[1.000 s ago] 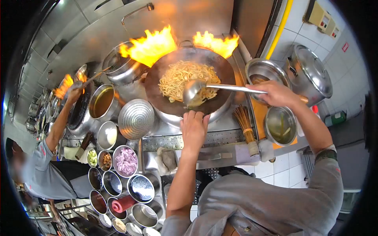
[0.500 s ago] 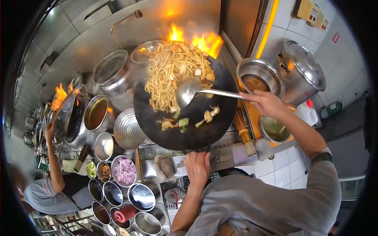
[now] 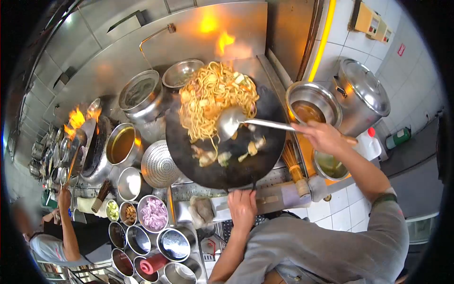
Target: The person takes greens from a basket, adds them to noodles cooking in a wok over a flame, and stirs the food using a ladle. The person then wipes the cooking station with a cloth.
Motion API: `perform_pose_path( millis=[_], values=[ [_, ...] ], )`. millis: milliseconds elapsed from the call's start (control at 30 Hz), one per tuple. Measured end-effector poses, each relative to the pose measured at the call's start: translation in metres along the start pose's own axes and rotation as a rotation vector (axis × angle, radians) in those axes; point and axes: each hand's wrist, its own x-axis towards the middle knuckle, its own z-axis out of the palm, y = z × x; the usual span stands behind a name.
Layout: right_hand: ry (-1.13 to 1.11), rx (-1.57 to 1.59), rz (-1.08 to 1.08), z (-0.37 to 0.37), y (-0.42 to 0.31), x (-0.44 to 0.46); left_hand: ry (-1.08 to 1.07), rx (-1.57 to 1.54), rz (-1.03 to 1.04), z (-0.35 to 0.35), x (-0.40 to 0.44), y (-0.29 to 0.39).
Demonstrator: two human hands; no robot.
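My left hand (image 3: 242, 207) is closed round the near handle of a large dark wok (image 3: 222, 170). Noodles (image 3: 213, 94) with bits of vegetable are heaped over the wok's far half, and a few pieces lie nearer its middle. My right hand (image 3: 321, 136) grips the handle of a metal ladle (image 3: 230, 122), whose bowl rests against the near side of the noodles. Flame (image 3: 225, 41) rises behind the wok.
Left of the wok are a perforated strainer (image 3: 160, 164), a pot of brown liquid (image 3: 124, 144) and bowls, one with sliced onion (image 3: 153, 213). On the right sit a sauce bowl (image 3: 314, 102) and a lidded pot (image 3: 364, 87). A co-worker (image 3: 68, 232) cooks at far left.
The wok has come nearer my body and its noodles have been thrown up, then settled at the far side. The flames behind it have shrunk. My left hand has moved down with the handle.
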Motion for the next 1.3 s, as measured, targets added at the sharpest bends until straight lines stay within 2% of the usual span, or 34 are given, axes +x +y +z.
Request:
perform_pose_path(
  millis=[100,233,333,367,467,600,733,867,933,1000,1067,1100,1133,1233,1300],
  values=[
    [-0.044,0.431,-0.003,-0.006,0.017,-0.023,-0.007,0.044,0.019,-0.013,0.038,0.0],
    [-0.26,1.0,0.275,0.002,0.018,-0.046,0.033,0.04,0.054,0.001,0.09,-0.011],
    [-0.032,0.993,0.196,0.049,0.006,-0.046,0.013,0.073,0.031,0.01,0.1,-0.016],
    [-0.083,0.68,0.346,0.024,-0.018,-0.045,-0.006,0.066,0.029,0.013,0.1,-0.019],
    [-0.077,1.201,0.355,0.032,-0.016,-0.031,-0.02,0.042,0.021,0.014,0.102,-0.02],
    [0.093,0.828,0.269,0.049,-0.004,-0.017,0.092,0.117,0.002,-0.009,0.089,0.003],
    [0.444,0.781,0.22,0.07,0.047,-0.01,0.103,0.173,-0.144,-0.056,0.052,0.007],
    [0.315,0.23,0.455,0.046,0.109,-0.008,0.095,0.229,-0.301,-0.082,0.009,0.006],
    [0.315,-0.001,0.518,0.063,0.142,-0.007,0.112,0.269,-0.366,-0.079,-0.01,0.006],
    [0.167,0.036,0.581,0.059,0.153,-0.004,0.131,0.252,-0.423,-0.074,-0.012,0.02],
    [0.191,0.016,0.519,0.087,0.188,-0.007,0.119,0.256,-0.45,-0.065,-0.02,0.025],
    [0.138,0.051,0.558,0.087,0.193,-0.007,0.121,0.242,-0.459,-0.061,-0.022,0.029],
    [0.207,0.041,0.488,0.092,0.2,-0.012,0.112,0.222,-0.459,-0.058,-0.025,0.032],
    [0.179,-0.105,0.352,0.102,0.227,-0.007,0.123,0.211,-0.488,-0.057,-0.034,0.042],
    [0.218,-0.071,0.337,0.096,0.233,-0.002,0.156,0.213,-0.517,-0.066,-0.044,0.046]
  ],
)
